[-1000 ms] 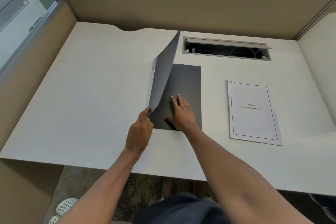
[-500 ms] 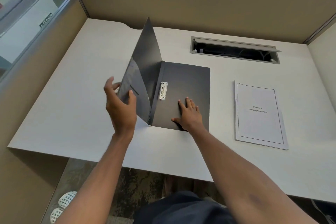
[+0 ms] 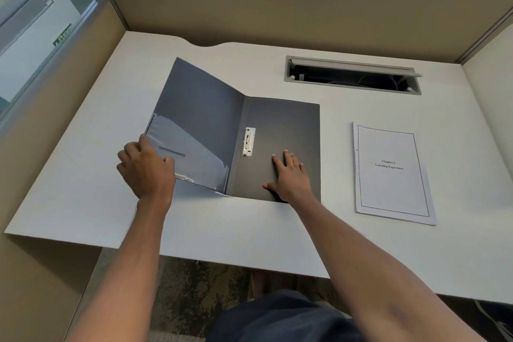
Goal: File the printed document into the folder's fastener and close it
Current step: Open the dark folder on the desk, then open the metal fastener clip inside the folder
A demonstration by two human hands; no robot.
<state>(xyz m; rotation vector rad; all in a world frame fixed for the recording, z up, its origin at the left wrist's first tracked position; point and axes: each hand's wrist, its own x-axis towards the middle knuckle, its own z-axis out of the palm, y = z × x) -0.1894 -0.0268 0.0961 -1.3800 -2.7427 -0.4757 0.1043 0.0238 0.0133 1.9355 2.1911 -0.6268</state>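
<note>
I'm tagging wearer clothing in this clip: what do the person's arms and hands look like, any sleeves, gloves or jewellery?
Both forearms are bare from wrist to frame edge: no sleeves show. The left hand and right hand wear no gloves, and no rings, watch or bracelet are visible on the fingers or wrists. Below, only dark navy clothing shows at the lap.

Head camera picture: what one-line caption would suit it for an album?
Left hand spreads the folder cover open, right hand pressing its back, document waiting alongside.
</note>
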